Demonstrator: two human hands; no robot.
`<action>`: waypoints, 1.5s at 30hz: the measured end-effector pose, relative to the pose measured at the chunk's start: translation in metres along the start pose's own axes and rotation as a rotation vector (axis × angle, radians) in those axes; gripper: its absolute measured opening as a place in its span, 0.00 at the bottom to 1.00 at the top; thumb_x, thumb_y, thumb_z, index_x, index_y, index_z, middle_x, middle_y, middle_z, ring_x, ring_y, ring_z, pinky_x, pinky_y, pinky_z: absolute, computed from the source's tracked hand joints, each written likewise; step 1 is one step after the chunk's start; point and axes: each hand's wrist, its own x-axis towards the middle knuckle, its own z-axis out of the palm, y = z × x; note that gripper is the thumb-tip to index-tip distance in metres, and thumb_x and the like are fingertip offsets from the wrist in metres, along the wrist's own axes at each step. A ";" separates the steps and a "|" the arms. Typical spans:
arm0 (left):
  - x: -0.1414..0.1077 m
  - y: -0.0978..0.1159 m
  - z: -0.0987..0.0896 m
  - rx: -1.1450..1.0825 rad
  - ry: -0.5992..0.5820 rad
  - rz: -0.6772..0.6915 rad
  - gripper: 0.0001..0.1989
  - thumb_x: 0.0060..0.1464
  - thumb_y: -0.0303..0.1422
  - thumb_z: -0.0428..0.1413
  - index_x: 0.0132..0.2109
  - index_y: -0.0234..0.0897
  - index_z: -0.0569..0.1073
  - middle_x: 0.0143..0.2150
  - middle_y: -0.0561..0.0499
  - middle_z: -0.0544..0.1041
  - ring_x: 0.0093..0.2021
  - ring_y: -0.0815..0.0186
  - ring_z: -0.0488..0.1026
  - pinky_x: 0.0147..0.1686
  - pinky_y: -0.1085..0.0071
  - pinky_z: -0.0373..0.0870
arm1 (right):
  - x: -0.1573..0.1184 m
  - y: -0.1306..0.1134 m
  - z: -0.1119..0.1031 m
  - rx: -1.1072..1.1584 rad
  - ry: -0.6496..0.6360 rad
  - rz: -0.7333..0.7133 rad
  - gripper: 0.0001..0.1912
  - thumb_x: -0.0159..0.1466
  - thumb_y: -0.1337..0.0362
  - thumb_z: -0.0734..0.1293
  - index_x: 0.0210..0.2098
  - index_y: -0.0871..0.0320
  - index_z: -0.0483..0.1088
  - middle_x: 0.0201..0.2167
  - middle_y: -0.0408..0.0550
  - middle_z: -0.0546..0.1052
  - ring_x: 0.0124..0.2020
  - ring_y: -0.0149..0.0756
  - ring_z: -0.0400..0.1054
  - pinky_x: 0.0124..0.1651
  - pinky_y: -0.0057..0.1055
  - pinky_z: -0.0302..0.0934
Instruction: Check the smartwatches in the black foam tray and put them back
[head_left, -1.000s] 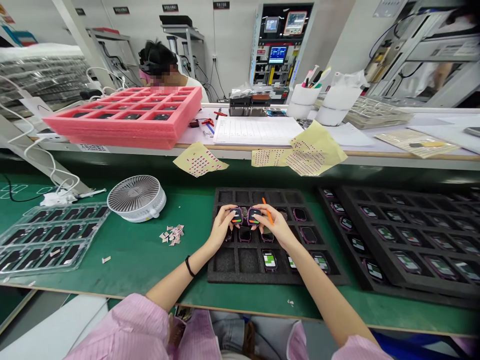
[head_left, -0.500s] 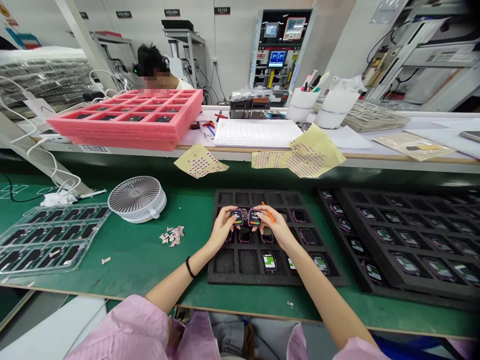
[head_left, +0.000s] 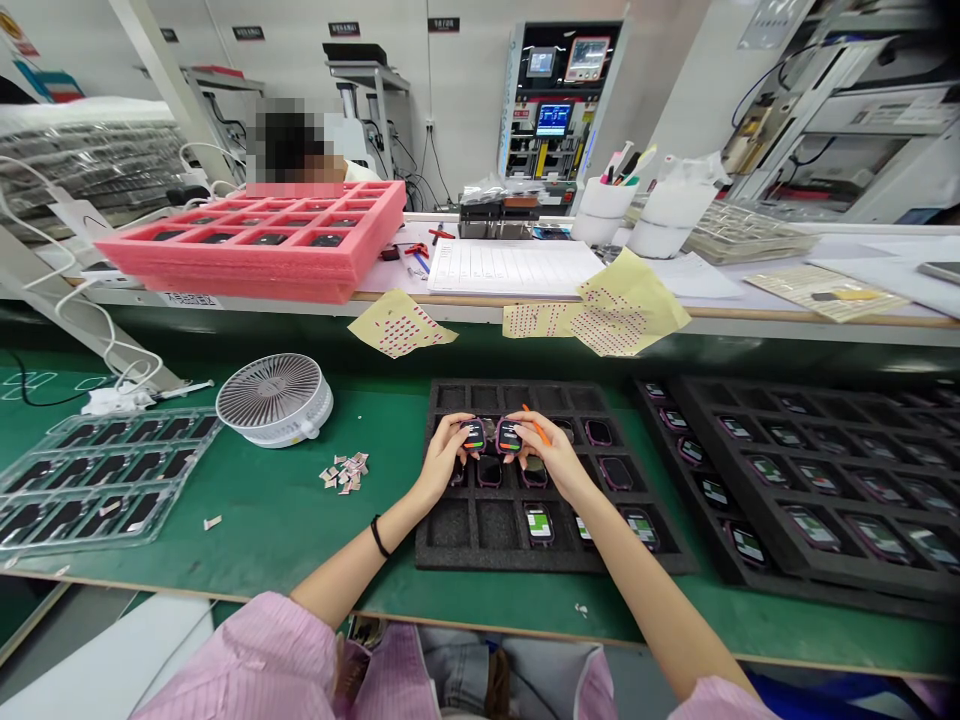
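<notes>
Over the black foam tray (head_left: 442, 553), my left hand (head_left: 439, 462) is closed on a watch case (head_left: 473, 436) with a lit screen. Beside it, a second lit watch case (head_left: 508, 437) is gripped by my right hand (head_left: 556, 458). A thin orange stick (head_left: 538, 426), perhaps a pen or tool, also sits in my right fingers. Both screens face me and carry an orange and green band. In the tray below, some pockets hold dark watch cases (head_left: 617, 472), and the front row has lit ones (head_left: 538, 524), partly covered by my right forearm.
At left stand a white fan (head_left: 274, 400), a pile of small paper pieces (head_left: 345, 472) and a clear plastic tray (head_left: 161, 510) of dark parts. More foam trays (head_left: 757, 545) with watches lie right. On the shelf are pink foam trays (head_left: 315, 270); a person sits behind.
My hands and both watch cases stay almost in place. The screens now show dark with bands more plainly, as my thumbs have shifted slightly off them. The person behind has moved a little left.
</notes>
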 end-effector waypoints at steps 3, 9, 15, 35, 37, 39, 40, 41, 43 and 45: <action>0.001 -0.002 0.000 0.011 -0.010 0.025 0.17 0.53 0.42 0.55 0.45 0.37 0.67 0.37 0.50 0.74 0.25 0.71 0.71 0.22 0.76 0.63 | 0.000 0.001 0.000 -0.001 -0.010 -0.007 0.16 0.57 0.55 0.69 0.42 0.55 0.69 0.32 0.44 0.73 0.22 0.32 0.72 0.19 0.26 0.60; 0.001 -0.005 0.002 0.023 -0.021 0.052 0.20 0.49 0.40 0.59 0.47 0.38 0.64 0.44 0.47 0.73 0.31 0.70 0.71 0.24 0.77 0.64 | 0.002 0.006 0.000 -0.014 -0.073 -0.036 0.22 0.54 0.58 0.72 0.46 0.53 0.66 0.40 0.47 0.72 0.29 0.35 0.73 0.19 0.25 0.63; -0.001 -0.006 0.002 0.024 -0.030 0.083 0.22 0.46 0.36 0.62 0.48 0.38 0.64 0.46 0.46 0.72 0.43 0.65 0.72 0.36 0.74 0.69 | 0.004 0.013 -0.004 -0.020 -0.120 -0.061 0.21 0.56 0.59 0.71 0.48 0.52 0.64 0.42 0.48 0.72 0.31 0.35 0.74 0.20 0.25 0.65; 0.000 -0.003 0.000 0.040 -0.028 0.103 0.16 0.54 0.40 0.55 0.46 0.37 0.65 0.41 0.48 0.73 0.27 0.72 0.71 0.23 0.77 0.64 | 0.002 0.006 -0.002 -0.053 -0.066 -0.037 0.18 0.57 0.56 0.70 0.44 0.55 0.66 0.39 0.47 0.72 0.23 0.31 0.72 0.18 0.25 0.61; 0.000 -0.002 0.000 0.035 -0.031 0.089 0.16 0.55 0.41 0.54 0.46 0.37 0.65 0.40 0.49 0.73 0.27 0.72 0.71 0.23 0.77 0.64 | 0.002 0.006 -0.002 -0.061 -0.056 -0.039 0.18 0.56 0.56 0.70 0.43 0.55 0.66 0.38 0.46 0.72 0.23 0.31 0.72 0.18 0.24 0.61; 0.000 -0.002 -0.001 0.034 -0.026 0.072 0.16 0.55 0.41 0.54 0.47 0.37 0.66 0.37 0.50 0.73 0.27 0.71 0.71 0.23 0.76 0.64 | 0.002 0.007 -0.002 -0.070 -0.044 -0.043 0.19 0.55 0.56 0.71 0.42 0.55 0.66 0.37 0.46 0.72 0.23 0.30 0.72 0.18 0.24 0.60; 0.000 -0.002 -0.001 0.035 -0.021 0.066 0.16 0.55 0.41 0.54 0.47 0.37 0.66 0.37 0.51 0.72 0.27 0.71 0.71 0.23 0.76 0.64 | 0.002 0.007 -0.002 -0.072 -0.038 -0.045 0.19 0.55 0.56 0.71 0.42 0.55 0.66 0.36 0.45 0.72 0.22 0.30 0.72 0.18 0.24 0.60; 0.000 -0.002 -0.001 0.037 -0.015 0.061 0.16 0.55 0.41 0.53 0.46 0.37 0.66 0.36 0.51 0.72 0.27 0.71 0.71 0.23 0.76 0.64 | 0.002 0.008 -0.002 -0.071 -0.035 -0.045 0.18 0.55 0.56 0.71 0.42 0.55 0.67 0.35 0.45 0.72 0.22 0.30 0.71 0.18 0.24 0.60; -0.001 -0.002 -0.001 0.046 -0.004 0.054 0.15 0.56 0.42 0.53 0.46 0.37 0.67 0.35 0.51 0.72 0.27 0.71 0.71 0.24 0.76 0.64 | 0.003 0.008 -0.002 -0.056 -0.029 -0.041 0.17 0.55 0.55 0.70 0.41 0.56 0.67 0.33 0.44 0.73 0.21 0.30 0.71 0.18 0.24 0.59; -0.001 -0.001 -0.001 0.056 0.002 0.051 0.15 0.57 0.42 0.52 0.45 0.37 0.68 0.34 0.52 0.72 0.26 0.71 0.71 0.24 0.75 0.64 | 0.003 0.007 -0.002 -0.032 -0.025 -0.031 0.16 0.57 0.54 0.69 0.40 0.56 0.68 0.30 0.43 0.72 0.21 0.30 0.70 0.17 0.24 0.58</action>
